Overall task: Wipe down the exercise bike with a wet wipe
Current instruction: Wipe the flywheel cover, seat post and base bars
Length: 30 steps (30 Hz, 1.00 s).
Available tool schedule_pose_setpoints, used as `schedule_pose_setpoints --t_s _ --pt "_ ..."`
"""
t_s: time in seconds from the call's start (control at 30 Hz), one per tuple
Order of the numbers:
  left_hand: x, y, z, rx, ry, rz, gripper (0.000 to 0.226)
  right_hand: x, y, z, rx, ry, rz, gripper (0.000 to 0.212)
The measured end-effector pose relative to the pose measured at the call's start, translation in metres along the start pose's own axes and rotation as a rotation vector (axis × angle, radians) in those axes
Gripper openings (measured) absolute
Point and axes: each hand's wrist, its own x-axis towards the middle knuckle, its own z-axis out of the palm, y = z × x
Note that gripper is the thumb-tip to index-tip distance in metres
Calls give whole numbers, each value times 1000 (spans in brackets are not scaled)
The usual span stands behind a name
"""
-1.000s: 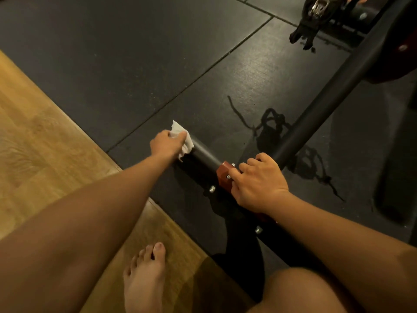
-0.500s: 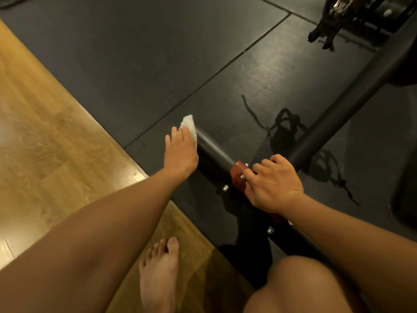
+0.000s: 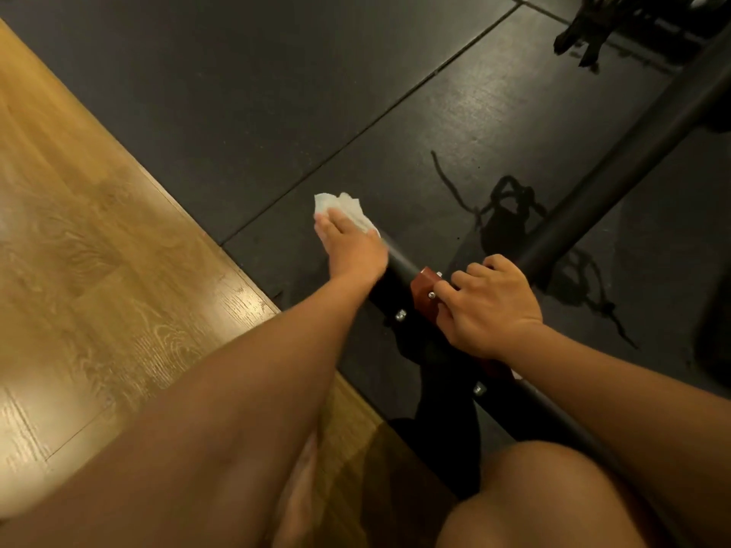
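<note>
Now, at centre frame, our left hand (image 3: 350, 247) presses the wet wipe (image 3: 342, 207) with straight fingers onto the end of the base bar (image 3: 401, 267) of the exercise bike (image 3: 593, 191). Just right, our right hand (image 3: 490, 306) curls its grip round the red bracket (image 3: 421, 288).

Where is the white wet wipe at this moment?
In the head view, the wet wipe sits pressed under the left hand at the far end of the bike's black base bar, left of the red bracket that the right hand grips.
</note>
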Motion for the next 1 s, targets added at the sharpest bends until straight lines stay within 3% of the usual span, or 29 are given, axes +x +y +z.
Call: schedule_pose_setpoints --t_s 0.1,0.2,0.4,0.47,0.53,0.63,0.73,0.83,0.9,0.97,1.0 --pt "-31 23 26 -337 -128 -332 88 1 0 4 -7 26 36 36" --pt "-67 17 42 -490 -217 -461 72 0 -1 6 0 71 47 31" --pt "-47 16 35 -79 -48 -6 81 -1 -1 3 -6 26 24 35" --pt "-61 12 41 -79 -56 88 74 0 -2 1 -10 28 18 37" --pt "-96 6 49 -260 -139 115 64 0 -1 -1 -2 17 11 39" --pt "-136 -2 51 -535 -317 -41 62 -1 0 0 6 49 2 40" --pt "-106 4 56 -661 -252 -199 69 0 0 4 -14 51 11 34" --pt "-53 5 53 -980 -184 -484 85 0 2 6 -27 46 15 34" --pt "-10 -19 64 -1148 -149 -525 99 -2 2 6 -21 43 11 36" --pt "13 -28 53 -1141 -133 -542 113 -2 2 8 -12 65 6 37" --pt "9 -21 42 -1122 -103 -514 108 -2 2 10 -10 66 5 36"
